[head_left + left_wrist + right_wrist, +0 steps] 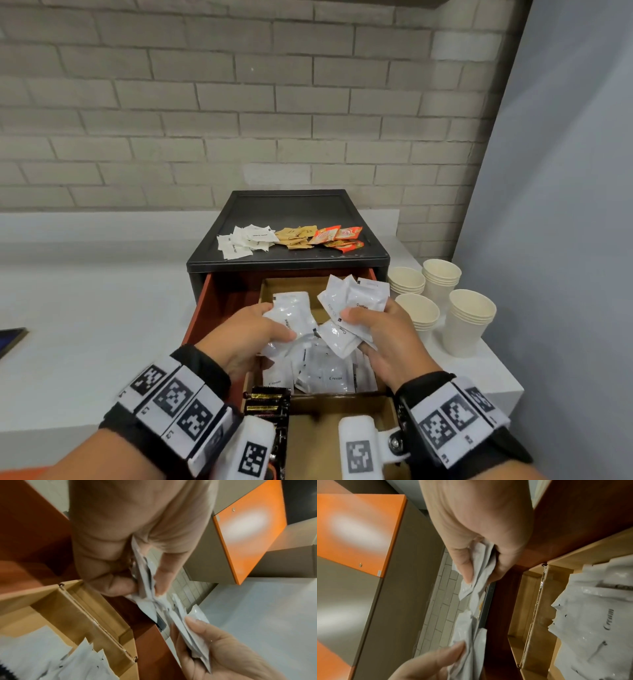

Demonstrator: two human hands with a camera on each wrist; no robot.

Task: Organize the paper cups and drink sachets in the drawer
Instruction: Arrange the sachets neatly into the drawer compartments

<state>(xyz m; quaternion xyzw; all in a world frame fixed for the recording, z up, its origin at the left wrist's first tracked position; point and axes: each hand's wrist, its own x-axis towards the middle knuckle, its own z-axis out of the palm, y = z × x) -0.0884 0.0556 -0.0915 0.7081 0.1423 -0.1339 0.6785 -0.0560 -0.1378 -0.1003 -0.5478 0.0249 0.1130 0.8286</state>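
Observation:
The drawer [200,318] with orange-red walls stands pulled out, and cardboard dividers [339,397] split it into compartments. My left hand [278,322] grips a bunch of white sachets [291,313] over the middle compartment. My right hand [356,329] pinches a fan of white sachets [358,296] beside it. More white sachets [325,373] lie loose below both hands. In the left wrist view my left hand [147,589] pinches its bunch of sachets [145,574]. In the right wrist view my right hand [479,577] clamps its fan of sachets [481,566]. Stacks of cream paper cups [469,318] stand right of the drawer.
On the black cabinet top [291,209] lie small white sachets [243,240], tan sachets [296,236] and orange sachets [337,236]. A dark item with gold bands [267,401] fills the drawer's front left. The white counter [85,325] spreads left; a brick wall stands behind.

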